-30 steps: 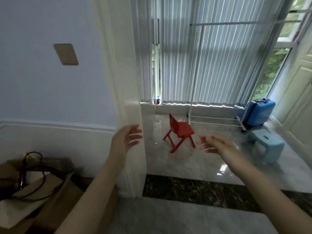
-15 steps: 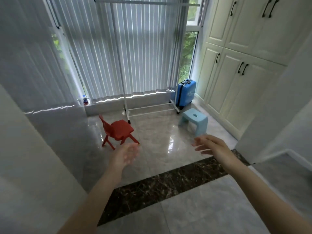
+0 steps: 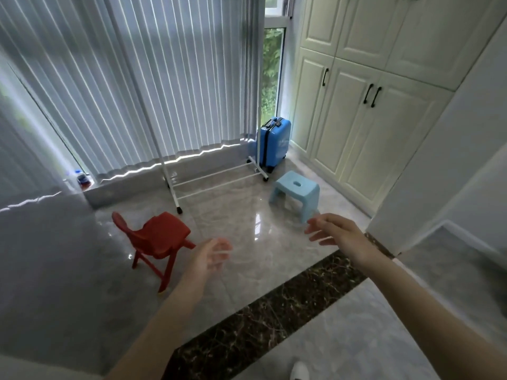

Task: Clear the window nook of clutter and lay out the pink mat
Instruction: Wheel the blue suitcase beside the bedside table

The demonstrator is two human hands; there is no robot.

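View: head camera, looking forward and down into the window nook.
Left hand: left hand (image 3: 212,256), held out in the air over the glossy pale marble floor (image 3: 241,215), fingers loose and slightly spread, blurred, holding nothing; it shows just right of the chair.
Right hand: right hand (image 3: 336,233), held out palm down, fingers apart and lightly bent, holding nothing; its fingertips show just in front of the stool.
Item 1: small red plastic child's chair (image 3: 157,238), upright on the floor at the left of the nook, apart from both hands.
Item 2: light blue plastic step stool (image 3: 295,190) with an oval grip hole in its top, standing on the floor right of centre.
Item 3: bright blue hard-shell suitcase (image 3: 274,142), upright in the far corner, closed; contents cannot be told.
Item 4: white metal clothes rack on castors (image 3: 216,178), standing before the blinds, its base rails between chair and suitcase.
Item 5: small bottle with a blue cap (image 3: 81,178) on the low window ledge at far left; blurred.
Surroundings: grey-white vertical blinds (image 3: 137,78); cream panelled cupboard doors with black handles (image 3: 370,91), all closed; dark marble floor strip (image 3: 274,311) under the forearms.
Pink mat: not seen in this view.
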